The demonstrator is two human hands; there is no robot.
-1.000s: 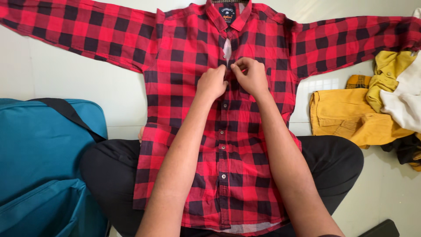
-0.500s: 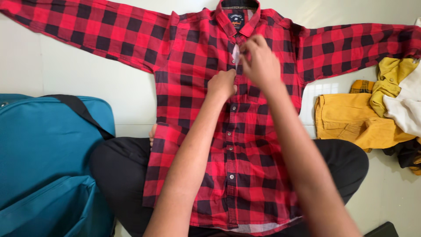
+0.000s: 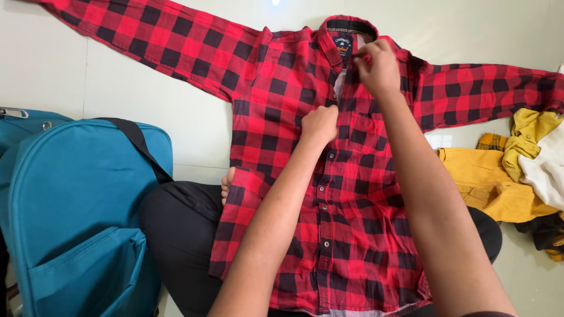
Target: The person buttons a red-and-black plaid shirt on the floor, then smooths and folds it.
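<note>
Fingers (image 3: 365, 57) pinch shirt (image 3: 282, 105) collar; teal bag (image 3: 76, 205) left, yellow clothes (image 3: 487, 182) right.

I see bright, even indoor light, a small glare spot on the floor (image 3: 275, 3), soft shadows, and slight edge bending.

A teal bag (image 3: 76, 205) stands on pale floor (image 3: 141, 100). Well right of the bag, yellow clothes (image 3: 493, 182) lie heaped with a white garment (image 3: 543, 167).
</note>
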